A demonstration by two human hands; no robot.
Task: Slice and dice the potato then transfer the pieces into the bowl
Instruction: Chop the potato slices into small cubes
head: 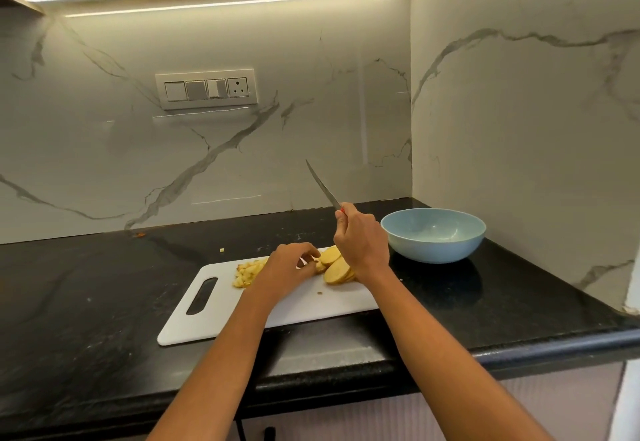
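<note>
i see my right hand point(362, 241) gripping the knife point(322, 184), blade raised; my left hand point(287, 267) pinches potato slices point(335, 267) on the cutting board point(221, 305), bowl point(433, 234) to the right.

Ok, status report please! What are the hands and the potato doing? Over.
Right hand grips knife, blade raised. Left hand on potato slices. Diced pile on cutting board. Bowl has no potato yet; nothing in the way.
</note>
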